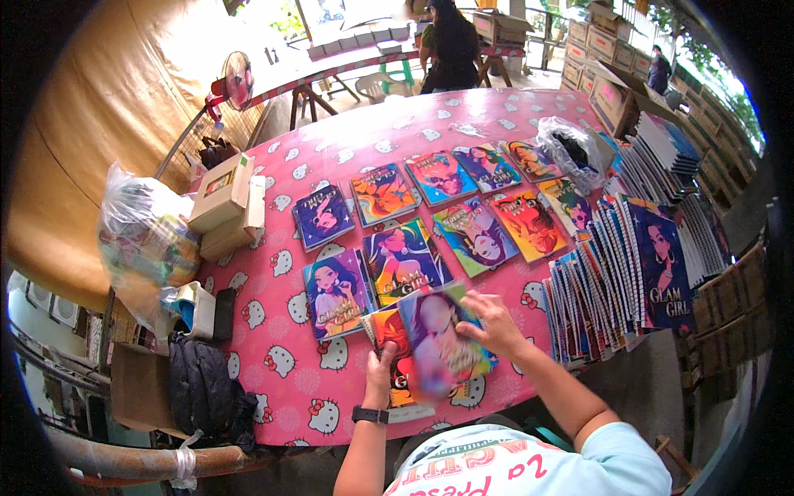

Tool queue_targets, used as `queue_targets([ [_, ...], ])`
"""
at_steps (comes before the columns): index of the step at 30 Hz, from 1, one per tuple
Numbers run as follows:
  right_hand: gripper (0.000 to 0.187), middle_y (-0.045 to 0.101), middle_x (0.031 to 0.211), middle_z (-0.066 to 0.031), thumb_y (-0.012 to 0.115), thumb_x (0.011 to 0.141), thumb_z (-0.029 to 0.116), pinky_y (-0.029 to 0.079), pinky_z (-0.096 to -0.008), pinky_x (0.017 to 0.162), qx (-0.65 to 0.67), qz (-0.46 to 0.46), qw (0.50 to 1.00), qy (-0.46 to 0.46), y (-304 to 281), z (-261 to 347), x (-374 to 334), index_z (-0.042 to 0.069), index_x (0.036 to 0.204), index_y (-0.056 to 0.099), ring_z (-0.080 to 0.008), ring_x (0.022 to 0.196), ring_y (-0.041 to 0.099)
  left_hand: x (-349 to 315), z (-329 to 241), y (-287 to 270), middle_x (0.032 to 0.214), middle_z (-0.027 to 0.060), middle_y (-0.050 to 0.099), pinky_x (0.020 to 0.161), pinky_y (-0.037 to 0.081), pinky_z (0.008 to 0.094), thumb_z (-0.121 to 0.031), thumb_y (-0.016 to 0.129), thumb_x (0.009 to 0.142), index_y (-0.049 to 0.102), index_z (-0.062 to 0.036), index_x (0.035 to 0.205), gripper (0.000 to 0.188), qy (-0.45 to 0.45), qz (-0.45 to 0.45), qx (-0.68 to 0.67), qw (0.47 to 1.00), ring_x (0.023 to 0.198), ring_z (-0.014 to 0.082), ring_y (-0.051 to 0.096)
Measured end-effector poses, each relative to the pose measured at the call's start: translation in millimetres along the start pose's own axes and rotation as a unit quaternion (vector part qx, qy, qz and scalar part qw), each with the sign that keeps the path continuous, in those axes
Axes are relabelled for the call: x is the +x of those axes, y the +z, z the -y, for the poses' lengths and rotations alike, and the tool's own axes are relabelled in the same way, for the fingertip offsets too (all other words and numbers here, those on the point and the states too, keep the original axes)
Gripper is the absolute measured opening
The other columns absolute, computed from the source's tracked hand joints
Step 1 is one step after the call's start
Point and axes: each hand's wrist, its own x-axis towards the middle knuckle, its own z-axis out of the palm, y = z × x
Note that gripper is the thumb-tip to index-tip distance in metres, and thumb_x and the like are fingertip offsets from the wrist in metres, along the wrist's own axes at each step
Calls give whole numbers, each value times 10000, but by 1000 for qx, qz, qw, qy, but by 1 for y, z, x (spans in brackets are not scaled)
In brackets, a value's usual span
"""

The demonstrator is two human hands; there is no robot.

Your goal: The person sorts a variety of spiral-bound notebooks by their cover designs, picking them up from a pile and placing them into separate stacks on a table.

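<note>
My left hand [379, 368] is closed on the lower left edge of a red-orange spiral notebook [400, 376], near the table's front edge. Over that notebook lies a second notebook [437, 341] with a green and purple cover, slightly blurred, its upper right edge gripped by my right hand [491, 322]. It hides much of the red-orange one. Just beyond my hands rest a purple notebook [337, 293] and a dark blue and yellow notebook [405, 263]. Farther off, several more bright-covered notebooks, among them an orange one [529, 225], are laid out in rows.
Long rows of spiral notebooks [600, 273] stand along the right edge of the pink cat-print table [281, 355]. A clear plastic bag [571, 153] sits behind them. Cardboard boxes [222, 198], a stuffed plastic bag [147, 223] and a black backpack [203, 388] are at left. Beyond stands a person [451, 50].
</note>
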Motion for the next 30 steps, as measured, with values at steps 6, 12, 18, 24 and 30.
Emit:
queue_targets([
  [6, 514, 579, 1012, -194, 695, 709, 297, 420, -417, 863, 32, 36, 981, 186, 25, -3, -5, 97, 1149, 521, -349, 954, 524, 8, 12, -5, 952, 110, 601, 752, 472, 308, -223, 777, 650, 471, 10, 1021, 534, 34, 11, 139, 990, 839, 175, 581],
  [12, 356, 603, 1015, -171, 661, 689, 155, 429, -373, 873, -122, -97, 980, 121, -1, -104, 170, 19, 1011, 594, -320, 1002, 538, -2, -26, 8, 968, 66, 568, 749, 463, 265, -130, 740, 688, 479, -9, 1042, 456, 93, 44, 40, 994, 844, 131, 555],
  [18, 544, 413, 1317, -109, 626, 724, 176, 338, -416, 977, -358, -11, 934, -4, 28, -167, 291, 81, 1230, 448, -262, 1224, 379, 28, -50, -12, 957, 74, 575, 754, 466, 285, -147, 738, 694, 460, -1, 1036, 465, 148, -70, -4, 986, 841, 153, 563],
  [24, 71, 610, 702, -111, 500, 796, 104, 494, -332, 541, -326, -84, 939, -73, 10, -218, 295, 67, 810, 559, -253, 650, 626, 64, -11, -13, 942, 108, 585, 749, 467, 305, -217, 751, 680, 457, 17, 1024, 509, 99, -159, 55, 981, 810, 173, 568],
  [30, 176, 572, 669, -117, 525, 758, 47, 471, -370, 541, 6, -30, 961, -275, -8, 5, 186, 78, 916, 596, -277, 608, 581, 59, -3, -37, 986, 93, 572, 772, 456, 287, -449, 597, 821, 441, 15, 1088, 557, 67, -137, -139, 978, 848, 158, 557],
])
